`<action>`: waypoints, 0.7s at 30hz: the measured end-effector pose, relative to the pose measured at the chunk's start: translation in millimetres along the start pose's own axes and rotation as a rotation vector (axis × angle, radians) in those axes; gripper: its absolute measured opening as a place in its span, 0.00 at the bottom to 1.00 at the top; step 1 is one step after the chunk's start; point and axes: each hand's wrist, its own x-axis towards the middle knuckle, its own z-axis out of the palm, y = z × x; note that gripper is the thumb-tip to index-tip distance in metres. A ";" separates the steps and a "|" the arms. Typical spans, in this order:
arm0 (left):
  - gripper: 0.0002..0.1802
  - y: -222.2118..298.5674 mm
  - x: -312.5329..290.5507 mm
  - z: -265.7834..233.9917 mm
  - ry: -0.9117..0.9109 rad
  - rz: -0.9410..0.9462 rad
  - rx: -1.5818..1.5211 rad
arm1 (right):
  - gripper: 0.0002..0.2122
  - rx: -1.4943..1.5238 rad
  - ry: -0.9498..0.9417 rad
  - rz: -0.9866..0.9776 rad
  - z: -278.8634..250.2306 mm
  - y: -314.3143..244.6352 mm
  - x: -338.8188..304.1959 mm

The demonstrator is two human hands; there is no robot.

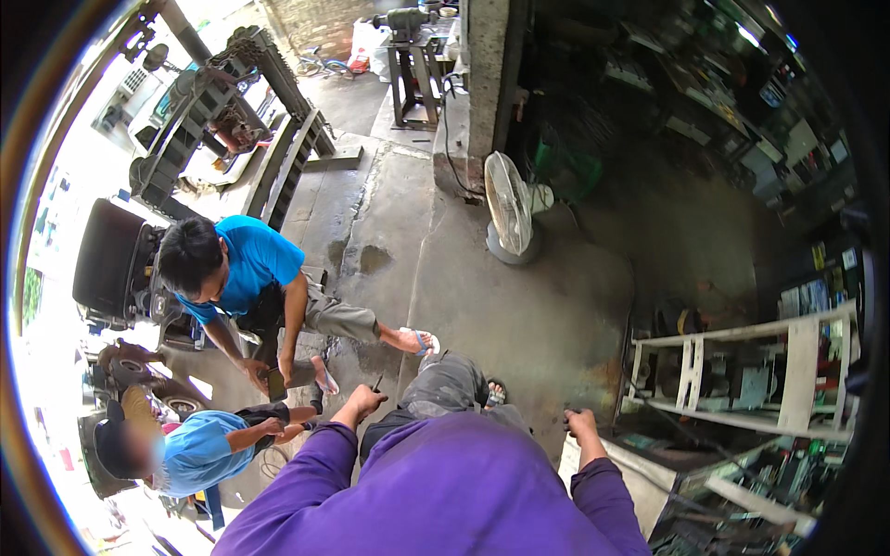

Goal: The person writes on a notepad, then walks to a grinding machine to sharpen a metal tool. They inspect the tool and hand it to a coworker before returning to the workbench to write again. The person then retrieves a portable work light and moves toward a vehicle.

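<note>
1. Nearest, at the bottom centre, a purple shirt (464, 486) covers the wearer's torso, its lower part cut off by the frame.
2. The left hand (360, 402), just left of centre, is closed around a slim dark rod (376, 383); the part inside the fist is hidden.
3. The right hand (582, 425), right of centre, has its fingers curled in. Something dark shows at the fingertips, but I cannot tell whether it is a held thing or grime. A pale panel (607, 473) lies near it, below.
4. Between the hands are grey trousers (443, 382) and one sandal (496, 394); the other foot is hidden.
5. At the lower left, a person in a light blue shirt (206, 454) wears a dark cap (113, 443).
6. Above, a seated person in a bright blue shirt (264, 259) holds a dark flat object (277, 384), partly covered by the hands.
7. At the right, a cream metal frame (799, 380) stands before crowded shelves (825, 273); pale labels there are too small to read.
8. Farther, at upper centre, a fan (506, 206) stands near a concrete pillar (488, 74); deep shadow blurs the upper right.
9. Farthest, at the top, a bench vise (405, 23) sits on a metal stand (414, 85).
</note>
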 end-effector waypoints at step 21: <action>0.26 201.2 196.4 -260.7 0.337 -0.143 -0.436 | 0.17 -0.601 -0.232 -0.860 130.1 -662.8 159.7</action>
